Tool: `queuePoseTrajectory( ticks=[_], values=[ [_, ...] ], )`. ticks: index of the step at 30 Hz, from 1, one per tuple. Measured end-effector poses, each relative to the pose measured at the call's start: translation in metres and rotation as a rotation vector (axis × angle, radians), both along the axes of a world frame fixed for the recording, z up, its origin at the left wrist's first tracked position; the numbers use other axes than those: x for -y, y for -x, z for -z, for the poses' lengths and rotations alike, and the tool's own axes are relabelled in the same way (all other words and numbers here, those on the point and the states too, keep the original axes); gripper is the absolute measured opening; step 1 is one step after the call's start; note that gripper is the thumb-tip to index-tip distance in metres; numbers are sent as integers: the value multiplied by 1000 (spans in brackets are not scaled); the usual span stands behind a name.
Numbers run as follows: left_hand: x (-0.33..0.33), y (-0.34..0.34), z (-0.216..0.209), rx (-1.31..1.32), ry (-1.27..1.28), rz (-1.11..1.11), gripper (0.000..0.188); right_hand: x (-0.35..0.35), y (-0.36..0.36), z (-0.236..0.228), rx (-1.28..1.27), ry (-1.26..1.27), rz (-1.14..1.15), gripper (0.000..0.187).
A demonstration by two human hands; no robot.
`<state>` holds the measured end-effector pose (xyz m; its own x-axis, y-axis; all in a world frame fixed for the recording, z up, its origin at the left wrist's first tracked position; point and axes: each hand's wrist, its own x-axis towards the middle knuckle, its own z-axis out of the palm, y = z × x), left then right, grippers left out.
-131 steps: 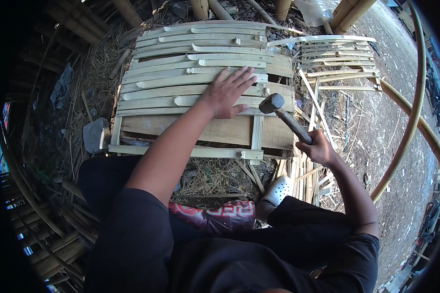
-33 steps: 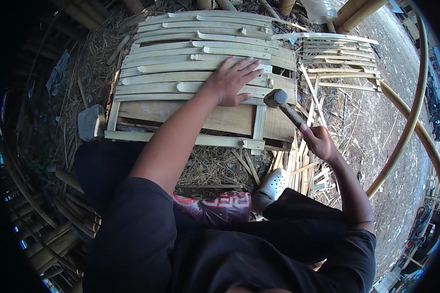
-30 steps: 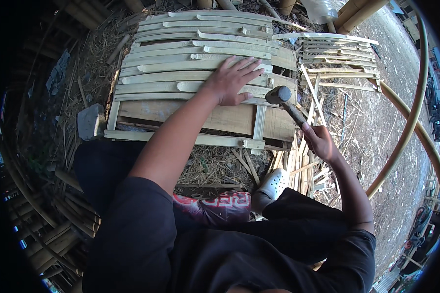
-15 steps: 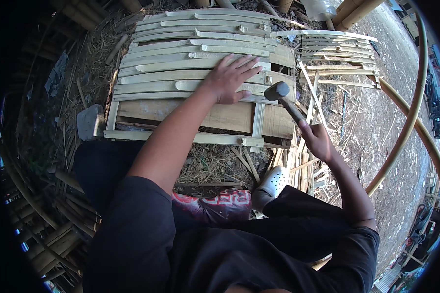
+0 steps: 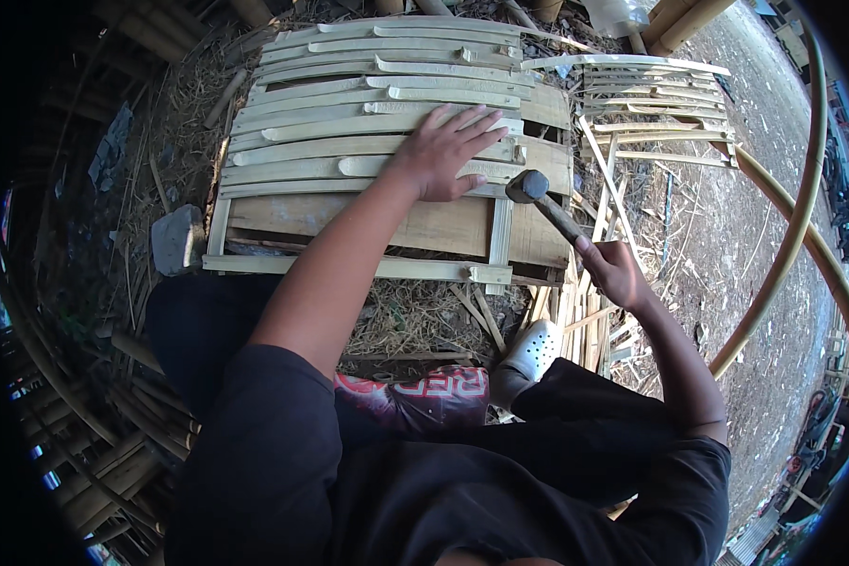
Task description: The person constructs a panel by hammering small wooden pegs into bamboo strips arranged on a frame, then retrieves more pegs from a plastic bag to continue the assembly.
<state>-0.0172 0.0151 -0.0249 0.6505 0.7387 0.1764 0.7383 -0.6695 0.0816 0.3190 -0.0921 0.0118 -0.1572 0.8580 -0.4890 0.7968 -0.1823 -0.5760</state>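
My left hand (image 5: 446, 156) lies flat, fingers spread, on the right part of a panel of pale bamboo slats (image 5: 316, 147). These slats run side by side across a wooden board (image 5: 424, 224). In my right hand (image 5: 615, 272) is a hammer (image 5: 558, 219), gripped by its wooden handle. Its dark, blocky head is over the slats' right ends, close to my left thumb; whether it touches them I cannot tell. An upright bamboo strip (image 5: 499, 236) joins the slats to the front rail (image 5: 349, 267) at the panel's near edge.
Beyond the hammer, at the far right, lies a smaller slatted panel (image 5: 656, 127). Loose bamboo strips (image 5: 590, 321) are strewn beside my shoe (image 5: 533, 349). Long curved bamboo poles (image 5: 774, 274) arch at the right. A grey block (image 5: 176, 241) is beside the board's left edge.
The hammer head has shifted slightly down and left, nearer the slat ends. My left hand stays in place on the slats.
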Motion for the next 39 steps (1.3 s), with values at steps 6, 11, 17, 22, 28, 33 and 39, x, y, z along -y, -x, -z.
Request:
queuePoseTrajectory(
  ticks=[6, 11, 17, 22, 28, 33, 39],
  values=[
    [2, 0, 0, -4, 5, -10, 81, 3, -2, 3, -95, -64, -17, 70],
    [2, 0, 0, 0, 3, -15, 81, 1, -3, 0, -88, -82, -7, 67],
    [-1, -6, 3, 23, 12, 8, 81, 14, -17, 20, -281, -205, -22, 71],
    [0, 2, 5, -1, -12, -4, 81, 2, -1, 0, -68, -118, -14, 77],
    [-1, 0, 4, 8, -13, -6, 82, 1, -2, 4, -249, -37, 80, 68],
    [0, -1, 2, 1, -19, -5, 81, 4, -1, 8, -101, -45, 43, 69],
    [1, 1, 3, 0, -21, -9, 80, 3, -1, 6, -134, -3, 42, 67]
  ],
)
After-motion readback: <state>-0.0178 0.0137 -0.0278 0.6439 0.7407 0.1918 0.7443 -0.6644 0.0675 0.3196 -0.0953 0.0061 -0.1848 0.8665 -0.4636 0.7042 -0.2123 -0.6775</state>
